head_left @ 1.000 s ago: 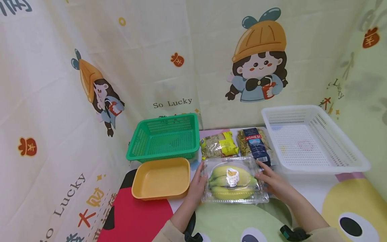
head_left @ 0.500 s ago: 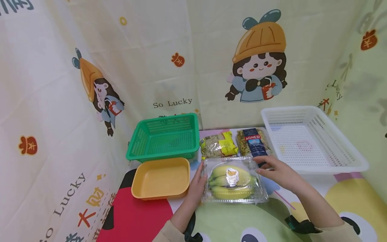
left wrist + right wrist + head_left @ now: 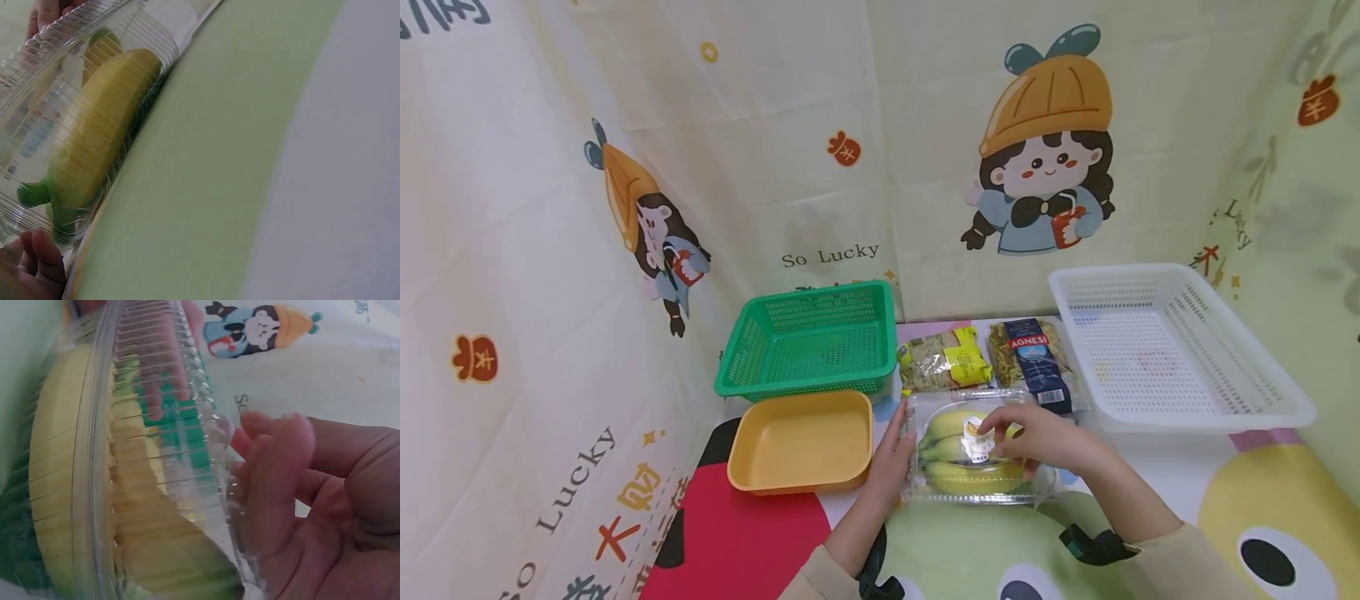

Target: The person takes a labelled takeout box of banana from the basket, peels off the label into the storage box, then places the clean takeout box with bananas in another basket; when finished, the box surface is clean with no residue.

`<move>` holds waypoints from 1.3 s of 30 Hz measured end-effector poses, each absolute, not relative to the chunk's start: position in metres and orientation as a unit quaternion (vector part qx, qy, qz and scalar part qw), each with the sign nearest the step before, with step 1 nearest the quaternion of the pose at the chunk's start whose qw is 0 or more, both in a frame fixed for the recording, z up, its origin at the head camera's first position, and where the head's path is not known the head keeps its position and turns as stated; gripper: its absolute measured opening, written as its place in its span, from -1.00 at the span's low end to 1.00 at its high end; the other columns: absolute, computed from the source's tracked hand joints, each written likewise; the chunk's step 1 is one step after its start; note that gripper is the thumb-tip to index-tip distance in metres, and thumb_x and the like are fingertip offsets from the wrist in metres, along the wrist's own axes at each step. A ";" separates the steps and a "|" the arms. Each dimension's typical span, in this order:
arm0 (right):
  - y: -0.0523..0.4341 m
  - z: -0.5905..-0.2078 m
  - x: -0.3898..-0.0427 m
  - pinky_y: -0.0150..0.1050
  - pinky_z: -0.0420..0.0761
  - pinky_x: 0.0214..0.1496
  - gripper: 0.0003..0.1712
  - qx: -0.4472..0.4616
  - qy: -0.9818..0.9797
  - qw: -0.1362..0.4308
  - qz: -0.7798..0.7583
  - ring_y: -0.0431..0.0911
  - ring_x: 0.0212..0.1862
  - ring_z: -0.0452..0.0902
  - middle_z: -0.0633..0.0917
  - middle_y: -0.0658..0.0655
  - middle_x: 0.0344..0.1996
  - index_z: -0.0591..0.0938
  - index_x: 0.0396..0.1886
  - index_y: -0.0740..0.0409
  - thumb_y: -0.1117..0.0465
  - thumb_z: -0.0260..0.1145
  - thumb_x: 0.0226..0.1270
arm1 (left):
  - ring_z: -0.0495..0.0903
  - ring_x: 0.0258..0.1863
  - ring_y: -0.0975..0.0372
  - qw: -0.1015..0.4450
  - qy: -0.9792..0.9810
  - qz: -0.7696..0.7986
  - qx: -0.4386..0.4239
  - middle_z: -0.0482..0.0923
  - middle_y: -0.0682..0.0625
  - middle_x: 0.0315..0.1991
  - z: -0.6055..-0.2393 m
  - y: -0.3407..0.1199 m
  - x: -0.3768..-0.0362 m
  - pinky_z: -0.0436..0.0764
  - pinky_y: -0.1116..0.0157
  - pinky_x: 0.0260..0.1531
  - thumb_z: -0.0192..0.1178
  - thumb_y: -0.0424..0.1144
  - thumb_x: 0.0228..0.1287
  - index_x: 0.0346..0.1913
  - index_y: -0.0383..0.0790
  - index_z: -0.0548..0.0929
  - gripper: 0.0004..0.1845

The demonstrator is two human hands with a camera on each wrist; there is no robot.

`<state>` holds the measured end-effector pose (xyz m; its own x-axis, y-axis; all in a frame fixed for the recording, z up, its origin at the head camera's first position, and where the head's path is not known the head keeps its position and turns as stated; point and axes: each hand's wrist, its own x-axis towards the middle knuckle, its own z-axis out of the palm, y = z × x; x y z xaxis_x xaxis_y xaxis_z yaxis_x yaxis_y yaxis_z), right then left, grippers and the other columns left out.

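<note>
Draped all round with a pale cartoon-print curtain [image 3: 775, 167], printed with "So Lucky" and a girl in an orange hat. Spread below with a bright tablecloth [image 3: 1150, 475] in green, red and yellow patches with cartoon eyes.

Far right: a big white mesh basket [image 3: 1262, 400], near the curtain. Far left: a green mesh basket [image 3: 737, 379]. Just in front of that, nearer and touching or almost touching: a shallow yellow tray [image 3: 760, 479]. Between the two baskets, side by side at the far edge: a dark blue pasta bag [image 3: 1033, 362] on the right and a yellow-labelled packet [image 3: 943, 358] on the left.

Near centre, just right of the tray: a clear clamshell box [image 3: 925, 492] of bananas [image 3: 970, 479], flat on the cloth, with a white sticker on the lid.

Left hand [image 3: 891, 454]: flat against the box's left side, fingers straight and together, fingertip seen at the box's edge in the left wrist view [image 3: 47, 256]. Right hand [image 3: 1037, 437]: laid over the lid's top right, fingers bent onto the plastic by the sticker; in the right wrist view [image 3: 294, 506] slightly curled against the ribbed lid.

Compared with half a second ago: right hand shifted left from the box's far right corner onto the lid, covering part of the bananas. Left hand, box, baskets, tray and packets unchanged.
</note>
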<state>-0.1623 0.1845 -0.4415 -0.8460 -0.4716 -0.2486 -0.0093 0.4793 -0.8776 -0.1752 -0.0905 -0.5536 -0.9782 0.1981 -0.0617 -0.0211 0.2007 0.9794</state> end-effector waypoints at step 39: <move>0.179 -0.446 -0.164 -0.14 0.67 -0.56 -0.93 -0.136 0.831 0.234 -0.485 -0.12 -0.64 0.51 0.59 0.16 -0.44 0.65 -0.26 0.10 0.27 0.24 0.41 | -0.04 0.58 0.10 0.083 0.776 0.623 0.051 0.04 0.20 0.57 -0.556 -0.089 -0.175 0.02 -0.13 0.51 -0.16 0.10 0.54 0.55 0.37 0.02 -0.41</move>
